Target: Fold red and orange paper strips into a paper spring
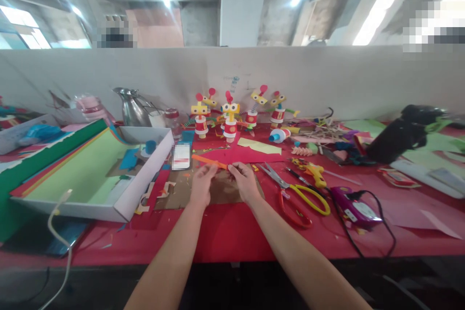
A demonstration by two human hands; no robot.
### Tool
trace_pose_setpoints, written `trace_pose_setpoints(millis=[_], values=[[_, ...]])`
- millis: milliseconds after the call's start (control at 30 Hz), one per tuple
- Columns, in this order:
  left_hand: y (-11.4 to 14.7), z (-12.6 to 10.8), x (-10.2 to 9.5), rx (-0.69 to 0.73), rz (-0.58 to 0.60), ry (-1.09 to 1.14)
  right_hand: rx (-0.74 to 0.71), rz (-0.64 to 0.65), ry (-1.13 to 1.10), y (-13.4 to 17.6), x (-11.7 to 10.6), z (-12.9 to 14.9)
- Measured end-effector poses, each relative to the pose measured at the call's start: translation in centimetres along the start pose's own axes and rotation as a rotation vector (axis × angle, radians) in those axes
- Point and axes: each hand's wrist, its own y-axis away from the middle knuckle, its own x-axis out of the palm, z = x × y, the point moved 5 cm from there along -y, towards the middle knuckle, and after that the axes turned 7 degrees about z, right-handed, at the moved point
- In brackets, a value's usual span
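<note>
Over the flat brown cardboard sheet (225,193), your left hand (202,181) and right hand (246,181) pinch the narrow orange paper strip (205,160); use light, even pressure.

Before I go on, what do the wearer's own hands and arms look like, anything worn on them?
The left hand and right hand are ungloved. Both forearms are bare to the picture's edge, with no sleeve, watch or bracelet showing. Rings are too small to tell.

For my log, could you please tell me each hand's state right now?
Left hand: closed, holding the orange strip.
Right hand: closed, pinching its right end.
</note>
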Motion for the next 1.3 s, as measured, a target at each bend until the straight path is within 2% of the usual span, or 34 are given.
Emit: trace_pose_setpoints(millis=[67,133,333,500,567,633,800,867,1000,1167,1300], values=[[0.3,0.6,0.6,-0.04,0.075,-0.099,0.001,-0.003,-0.021,0.1,0.1,0.1],[0.4,0.8,0.8,-0.02,0.076,-0.151,0.003,0.007,-0.021,0.1,0.3,0.2],[0.1,1.1,0.3,0.066,0.017,-0.175,0.011,0.029,-0.003,0.3,0.7,-0.1],[0.1,1.0,-0.5,0.13,-0.105,-0.436,0.017,0.04,0.062,0.3,0.7,-0.4],[0.2,0.7,-0.4,0.162,-0.108,-0.491,0.025,0.028,0.059,0.3,0.7,-0.3],[0.2,0.5,-0.1,0.167,-0.068,-0.452,0.028,0.016,0.01,0.3,0.7,-0.2],[0.1,0.6,0.4,0.009,-0.004,-0.05,0.047,0.024,-0.14,0.2,0.9,0.1],[0.1,0.4,0.7,-0.007,0.025,0.024,0.05,0.055,-0.153,0.2,1.1,0.1],[0.1,0.2,0.7,-0.05,0.055,0.031,0.049,0.109,-0.141,0.2,1.2,0.0],[0.0,0.4,0.0,-0.138,0.049,-0.081,0.098,0.071,-0.065,0.2,0.7,-0.6],[-0.3,0.4,-0.5,-0.124,0.061,-0.155,0.134,0.06,-0.072,0.2,0.6,-1.0]])
